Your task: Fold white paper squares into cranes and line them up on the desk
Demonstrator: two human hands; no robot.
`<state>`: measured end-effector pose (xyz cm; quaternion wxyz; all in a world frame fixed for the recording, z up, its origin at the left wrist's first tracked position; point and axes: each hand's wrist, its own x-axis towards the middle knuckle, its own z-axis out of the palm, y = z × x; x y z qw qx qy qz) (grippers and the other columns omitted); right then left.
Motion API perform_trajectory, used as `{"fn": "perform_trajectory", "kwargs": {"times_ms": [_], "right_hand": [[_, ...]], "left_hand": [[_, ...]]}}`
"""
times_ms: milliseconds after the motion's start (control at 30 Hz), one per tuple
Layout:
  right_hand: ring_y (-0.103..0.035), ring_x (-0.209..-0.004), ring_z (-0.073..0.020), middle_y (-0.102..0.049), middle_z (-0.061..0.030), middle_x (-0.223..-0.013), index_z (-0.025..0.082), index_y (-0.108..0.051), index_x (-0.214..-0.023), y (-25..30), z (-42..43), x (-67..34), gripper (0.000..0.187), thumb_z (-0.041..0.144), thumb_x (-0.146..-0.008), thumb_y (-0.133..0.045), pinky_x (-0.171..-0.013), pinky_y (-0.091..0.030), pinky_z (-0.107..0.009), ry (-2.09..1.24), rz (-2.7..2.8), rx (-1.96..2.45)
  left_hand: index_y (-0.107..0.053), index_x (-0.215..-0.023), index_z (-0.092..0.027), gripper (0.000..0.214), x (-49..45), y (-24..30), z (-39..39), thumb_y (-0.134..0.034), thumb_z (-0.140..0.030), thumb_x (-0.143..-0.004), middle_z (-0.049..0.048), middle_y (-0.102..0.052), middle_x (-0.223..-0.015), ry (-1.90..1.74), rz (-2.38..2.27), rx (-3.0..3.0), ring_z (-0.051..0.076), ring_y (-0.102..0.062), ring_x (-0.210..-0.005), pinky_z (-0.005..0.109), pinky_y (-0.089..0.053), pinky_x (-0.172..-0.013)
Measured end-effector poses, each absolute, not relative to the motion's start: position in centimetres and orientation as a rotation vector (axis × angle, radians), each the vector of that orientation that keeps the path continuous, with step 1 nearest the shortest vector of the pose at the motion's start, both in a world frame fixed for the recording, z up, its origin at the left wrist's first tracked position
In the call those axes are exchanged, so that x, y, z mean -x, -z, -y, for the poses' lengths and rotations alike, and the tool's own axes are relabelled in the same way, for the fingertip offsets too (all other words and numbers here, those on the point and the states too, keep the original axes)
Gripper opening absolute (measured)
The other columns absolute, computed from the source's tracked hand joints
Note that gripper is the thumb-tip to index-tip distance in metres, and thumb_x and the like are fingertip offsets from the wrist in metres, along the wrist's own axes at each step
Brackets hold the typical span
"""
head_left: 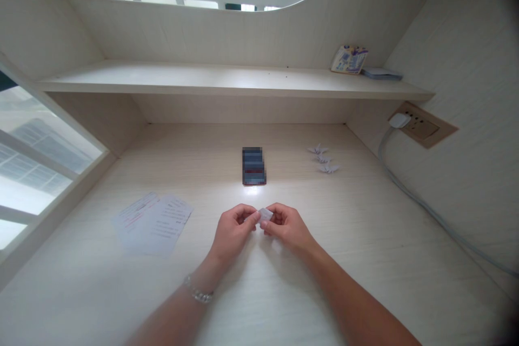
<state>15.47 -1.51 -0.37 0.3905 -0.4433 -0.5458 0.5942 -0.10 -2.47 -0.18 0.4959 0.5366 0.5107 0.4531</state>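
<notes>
Between my two hands is a small piece of folded white paper (pixel 265 214), held just above the desk. My left hand (pixel 237 227) pinches its left side with thumb and fingers. On the other side, my right hand (pixel 288 225) grips the paper the same way, its thumb in front. The fingertips hide part of the folds. A phone (pixel 254 166), its screen blurred out, lies straight ahead of my hands. Further right, three small folded paper cranes (pixel 323 159) sit in a short row on the desk.
Overlapping printed sheets (pixel 156 224) lie on the desk (pixel 211 146) at left. A shelf (pixel 203 77) above holds a small packet (pixel 349 59) and a flat stack (pixel 381 73). From the wall socket (pixel 424 124), a grey cable (pixel 430 211) runs down the right side.
</notes>
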Motion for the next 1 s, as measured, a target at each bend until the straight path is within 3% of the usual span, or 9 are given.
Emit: {"fn": "perform_trajectory", "kwargs": {"times_ms": [233, 433, 767, 900, 1000], "right_hand": [[-0.058, -0.055, -0.0135, -0.064, -0.0022, -0.063, 0.016, -0.059, -0.071, 0.45, 1.61, -15.59, 0.021, 0.037, -0.073, -0.063, -0.054, -0.045, -0.025, -1.493, 1.346, 1.166], [-0.058, -0.061, -0.0148, -0.062, -0.0022, -0.066, 0.016, -0.063, -0.077, 0.5, 1.45, -15.63, 0.022, 0.038, -0.075, -0.061, -0.054, -0.045, -0.025, -1.411, 1.356, 1.158], [-0.059, -0.059, -0.0143, -0.061, -0.0015, -0.064, 0.016, -0.061, -0.075, 0.89, 1.4, -15.33, 0.024, 0.039, -0.078, -0.059, -0.053, -0.047, -0.025, -1.387, 1.218, 1.168], [-0.059, -0.056, -0.0134, -0.061, -0.0012, -0.063, 0.015, -0.061, -0.075, 0.79, 1.54, -15.18, 0.023, 0.038, -0.079, -0.059, -0.053, -0.047, -0.025, -1.352, 1.248, 1.175], [-0.059, -0.055, -0.013, -0.061, -0.0011, -0.063, 0.015, -0.061, -0.075, 0.87, 1.56, -15.18, 0.023, 0.038, -0.079, -0.058, -0.053, -0.047, -0.024, -1.337, 1.274, 1.171]], "left_hand": [[-0.066, -0.077, -0.014, 0.021, 0.2, -0.12, 2.58, -0.062, -0.034, -0.075, 0.004, -0.065, -0.069, -1.082, -1.27, -1.328, 0.011, -0.054, -0.056, 0.021, -0.044, -0.054], [-0.067, -0.08, -0.013, 0.023, 0.34, -0.1, 2.45, -0.063, -0.035, -0.074, 0.0047, -0.066, -0.07, -1.008, -1.246, -1.292, 0.012, -0.056, -0.058, 0.022, -0.045, -0.055], [-0.06, -0.101, -0.016, 0.026, 0.23, -0.09, 2.4, -0.059, -0.029, -0.078, 0.0011, -0.063, -0.069, -1.155, -1.199, -1.249, 0.013, -0.06, -0.063, 0.024, -0.048, -0.063], [-0.061, -0.096, -0.015, 0.028, 0.04, -0.14, 2.53, -0.067, -0.027, -0.071, 0.0036, -0.065, -0.08, -1.128, -1.207, -1.219, 0.012, -0.06, -0.067, 0.022, -0.048, -0.06], [-0.059, -0.096, -0.014, 0.024, 0.12, -0.05, 2.52, -0.063, -0.026, -0.075, 0.0022, -0.064, -0.072, -1.122, -1.176, -1.19, 0.012, -0.061, -0.064, 0.023, -0.049, -0.061]]}}
